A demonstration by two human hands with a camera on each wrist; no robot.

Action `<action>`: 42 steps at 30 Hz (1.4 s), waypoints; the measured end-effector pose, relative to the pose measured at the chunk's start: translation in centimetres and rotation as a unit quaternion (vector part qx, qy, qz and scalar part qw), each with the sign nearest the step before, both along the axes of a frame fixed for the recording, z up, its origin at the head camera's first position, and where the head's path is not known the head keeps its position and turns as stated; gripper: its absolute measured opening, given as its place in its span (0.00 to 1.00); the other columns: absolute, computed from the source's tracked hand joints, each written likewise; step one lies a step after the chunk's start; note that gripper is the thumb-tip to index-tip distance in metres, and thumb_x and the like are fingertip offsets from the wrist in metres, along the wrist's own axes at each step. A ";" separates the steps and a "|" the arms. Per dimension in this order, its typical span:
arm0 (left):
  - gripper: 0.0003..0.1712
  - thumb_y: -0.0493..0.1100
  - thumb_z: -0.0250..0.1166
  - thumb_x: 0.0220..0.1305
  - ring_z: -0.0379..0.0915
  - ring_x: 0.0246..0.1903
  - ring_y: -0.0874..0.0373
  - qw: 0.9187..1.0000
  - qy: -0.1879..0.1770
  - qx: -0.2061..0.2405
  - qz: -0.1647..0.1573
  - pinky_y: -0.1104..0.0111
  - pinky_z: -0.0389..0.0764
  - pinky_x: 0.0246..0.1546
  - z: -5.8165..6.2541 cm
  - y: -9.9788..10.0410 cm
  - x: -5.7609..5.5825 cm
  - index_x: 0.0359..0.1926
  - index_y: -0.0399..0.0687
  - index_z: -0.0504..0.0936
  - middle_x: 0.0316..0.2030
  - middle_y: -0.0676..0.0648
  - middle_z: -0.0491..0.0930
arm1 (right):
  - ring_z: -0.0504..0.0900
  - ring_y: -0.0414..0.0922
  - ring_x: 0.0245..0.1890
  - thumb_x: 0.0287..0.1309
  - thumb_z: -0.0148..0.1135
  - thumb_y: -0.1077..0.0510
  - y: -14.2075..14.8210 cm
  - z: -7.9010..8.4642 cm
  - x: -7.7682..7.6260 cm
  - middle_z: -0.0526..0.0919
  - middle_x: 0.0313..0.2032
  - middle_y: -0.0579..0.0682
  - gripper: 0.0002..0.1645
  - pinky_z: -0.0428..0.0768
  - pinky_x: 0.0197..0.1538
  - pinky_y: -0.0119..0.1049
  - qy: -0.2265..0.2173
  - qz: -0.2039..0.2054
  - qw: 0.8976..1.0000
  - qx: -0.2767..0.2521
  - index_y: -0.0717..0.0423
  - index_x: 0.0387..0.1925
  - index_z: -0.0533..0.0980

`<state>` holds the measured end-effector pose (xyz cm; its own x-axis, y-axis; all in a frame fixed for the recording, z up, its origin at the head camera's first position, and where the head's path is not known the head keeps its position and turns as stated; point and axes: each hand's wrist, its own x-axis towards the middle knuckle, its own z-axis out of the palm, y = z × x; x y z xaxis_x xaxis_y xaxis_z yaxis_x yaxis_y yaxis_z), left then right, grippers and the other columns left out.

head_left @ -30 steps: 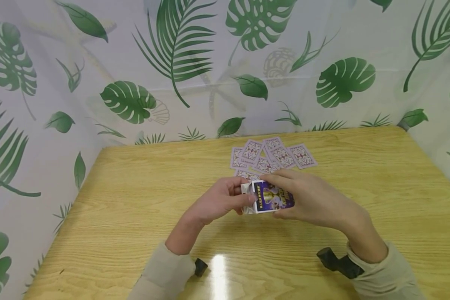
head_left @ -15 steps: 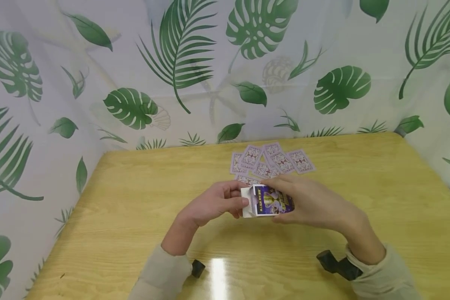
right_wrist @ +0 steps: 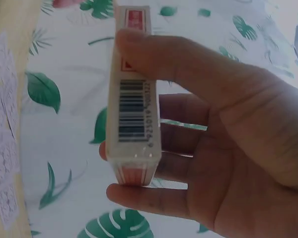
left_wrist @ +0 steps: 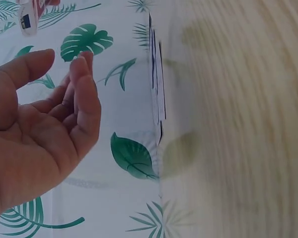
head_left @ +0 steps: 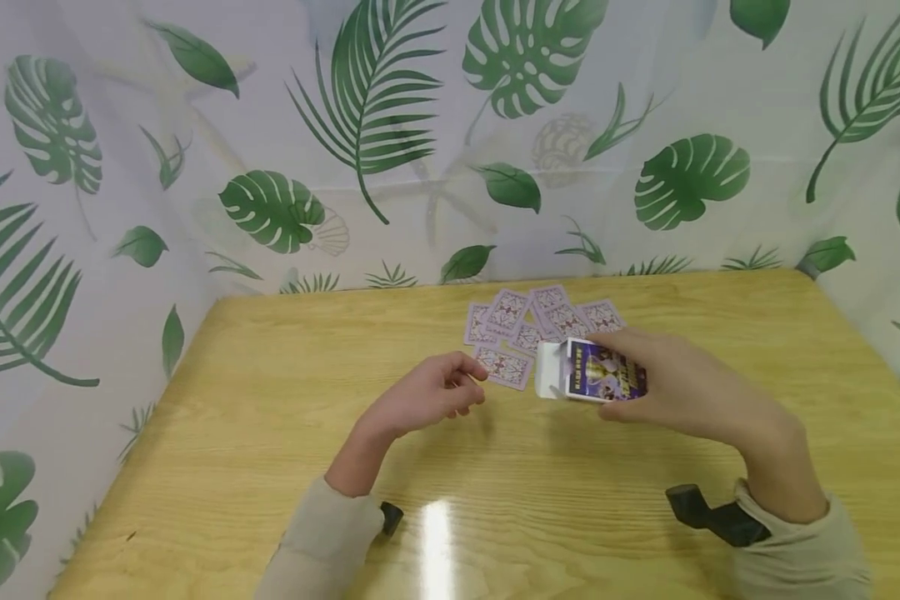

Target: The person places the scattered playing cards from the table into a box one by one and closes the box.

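Note:
A purple-fronted playing card box [head_left: 607, 372] is held above the table by my right hand [head_left: 693, 392]. Its white flap [head_left: 549, 371] sticks out to the left; what is inside cannot be made out. The right wrist view shows the thumb on the barcode side of the box [right_wrist: 131, 116], the fingers round the other side. My left hand [head_left: 423, 393] hovers left of the box, fingers loosely bent and holding nothing. Near its fingertips lies one face-down playing card [head_left: 504, 365]. Behind it, several more patterned cards [head_left: 507, 310] overlap, partly hidden by the box and right hand.
Underneath is a wooden table [head_left: 285, 358]. A leaf-printed white cloth [head_left: 420, 192] stands behind it and along the sides. Dark wrist-worn devices show at the left cuff [head_left: 330, 533] and the right cuff [head_left: 802, 542].
My left hand has let go of the box flap and is now apart from it. The right hand has carried the box to the right and slightly up, uncovering the nearest card.

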<state>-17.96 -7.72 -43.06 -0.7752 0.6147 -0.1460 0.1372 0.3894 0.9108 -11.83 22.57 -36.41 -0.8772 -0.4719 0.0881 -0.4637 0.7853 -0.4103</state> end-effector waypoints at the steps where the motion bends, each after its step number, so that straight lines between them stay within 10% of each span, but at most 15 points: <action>1: 0.18 0.40 0.56 0.70 0.76 0.36 0.53 1.000 0.008 -0.011 0.004 0.65 0.78 0.37 -0.1 0.0 -0.1 0.56 0.34 0.75 0.42 0.38 0.81 | 0.78 0.47 0.44 0.49 0.78 0.50 0.5 0.0 0.0 0.80 0.54 0.58 0.44 0.78 0.45 0.45 -0.001 -0.005 1.000 -0.001 0.62 0.65 0.71; 7: 0.19 0.38 0.56 0.70 0.76 0.42 0.52 0.988 0.086 -0.126 0.010 0.65 0.76 0.39 -1.6 0.6 -0.8 0.59 0.38 0.77 0.43 0.43 0.82 | 0.77 0.47 0.44 0.49 0.78 0.50 1.6 -0.4 -0.4 0.80 0.54 0.58 0.45 0.76 0.46 0.46 -0.018 -0.023 1.000 -0.001 0.64 0.65 0.70; 15: 0.22 0.43 0.55 0.73 0.60 0.51 0.45 0.908 0.197 -0.368 -0.026 0.52 0.69 0.51 -1.9 2.7 -1.9 0.65 0.56 0.76 0.58 0.39 0.70 | 0.78 0.52 0.51 0.49 0.78 0.51 0.8 -1.0 -0.6 0.80 0.55 0.58 0.42 0.75 0.53 0.52 -0.019 -0.006 1.000 0.007 0.63 0.63 0.72; 26: 0.07 0.39 0.63 0.67 0.70 0.42 0.50 0.839 0.282 -0.463 -0.041 0.57 0.75 0.47 -1.5 3.2 -2.7 0.31 0.50 0.84 0.37 0.50 0.81 | 0.77 0.58 0.58 0.50 0.77 0.49 0.3 -0.6 -0.5 0.78 0.59 0.62 0.45 0.74 0.58 0.57 -0.025 -0.010 1.000 0.011 0.65 0.65 0.70; 29: 0.04 0.37 0.63 0.66 0.72 0.41 0.50 0.841 0.283 -0.460 -0.039 0.56 0.77 0.47 -1.7 3.3 -2.9 0.33 0.48 0.83 0.36 0.48 0.80 | 0.76 0.58 0.58 0.51 0.76 0.47 0.4 -0.6 -0.4 0.77 0.59 0.62 0.46 0.74 0.58 0.57 -0.025 -0.015 1.000 0.011 0.64 0.66 0.70; 37: 0.17 0.38 0.67 0.61 0.67 0.44 0.48 0.890 0.207 -0.407 0.006 0.56 0.73 0.50 -1.6 2.6 -3.4 0.50 0.44 0.76 0.44 0.43 0.72 | 0.79 0.54 0.53 0.50 0.77 0.50 0.4 -0.5 -0.3 0.79 0.57 0.60 0.44 0.76 0.55 0.54 -0.013 -0.008 1.000 0.005 0.65 0.64 0.71; 42: 0.23 0.40 0.70 0.58 0.63 0.44 0.48 0.898 0.197 -0.393 0.019 0.55 0.71 0.48 -1.5 2.1 -3.3 0.53 0.43 0.74 0.44 0.42 0.70 | 0.79 0.52 0.51 0.50 0.77 0.49 0.4 -0.3 -0.2 0.80 0.56 0.59 0.44 0.76 0.53 0.52 -0.009 -0.007 1.000 0.005 0.65 0.64 0.71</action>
